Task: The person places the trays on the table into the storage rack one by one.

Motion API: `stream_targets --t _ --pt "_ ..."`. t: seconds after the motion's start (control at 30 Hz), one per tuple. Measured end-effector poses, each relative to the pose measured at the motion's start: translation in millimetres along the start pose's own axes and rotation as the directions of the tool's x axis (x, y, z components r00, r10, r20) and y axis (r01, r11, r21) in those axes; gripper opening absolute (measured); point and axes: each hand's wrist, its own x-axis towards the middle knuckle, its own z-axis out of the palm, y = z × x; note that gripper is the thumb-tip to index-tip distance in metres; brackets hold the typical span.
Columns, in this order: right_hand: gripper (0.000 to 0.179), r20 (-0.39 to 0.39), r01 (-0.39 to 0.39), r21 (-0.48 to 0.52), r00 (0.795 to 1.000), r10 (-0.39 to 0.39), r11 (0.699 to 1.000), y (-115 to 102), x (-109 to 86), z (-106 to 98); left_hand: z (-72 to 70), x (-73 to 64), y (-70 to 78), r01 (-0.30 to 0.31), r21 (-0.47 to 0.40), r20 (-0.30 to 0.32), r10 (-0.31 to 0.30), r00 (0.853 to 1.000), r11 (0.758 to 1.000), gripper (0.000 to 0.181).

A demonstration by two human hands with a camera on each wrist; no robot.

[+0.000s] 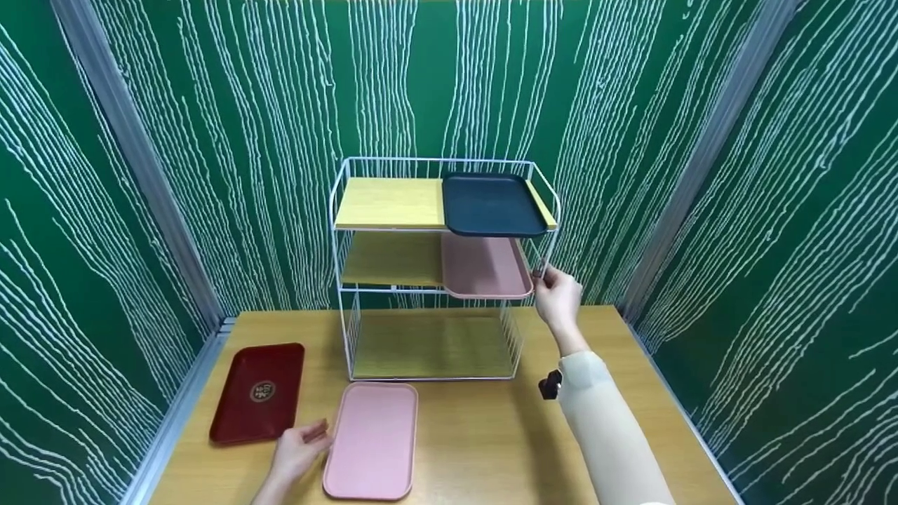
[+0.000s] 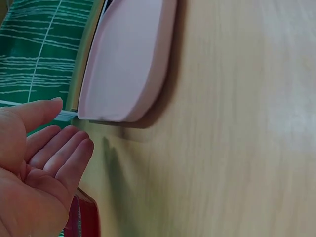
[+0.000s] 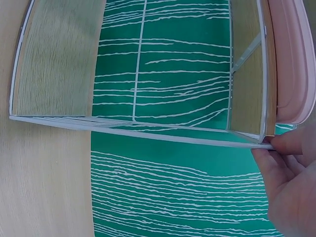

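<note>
My right hand pinches the white wire post at the right front of a three-tier rack, level with its middle shelf. In the right wrist view, thumb and fingers close on the wire beside a shelf corner. A dusty-pink tray lies on that shelf, its front overhanging the edge. Above it, a dark navy tray rests on the top shelf's right side. Low at the left, my left hand holds nothing, fingers extended beside a light-pink tray on the table.
A dark red tray with a round gold emblem lies on the wooden table, left of the pink one. The rack's bottom shelf is yellowish wood. Green walls with white wavy lines and metal corner posts enclose the table.
</note>
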Motion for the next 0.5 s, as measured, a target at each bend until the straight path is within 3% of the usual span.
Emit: stream_targets --t 0.23,0.5 --pt "0.019 -0.003 -0.003 -0.006 1.0 0.003 1.0 -0.3 1.3 1.6 -7.0 -8.7 -13.3 -0.018 0.01 0.039 0.017 0.999 1.0 0.046" --pt "0.023 0.005 -0.018 0.0 1.0 0.018 1.0 0.0 -0.7 1.2 -9.9 -17.0 -23.7 0.023 0.004 0.091 -0.023 0.996 1.0 0.048"
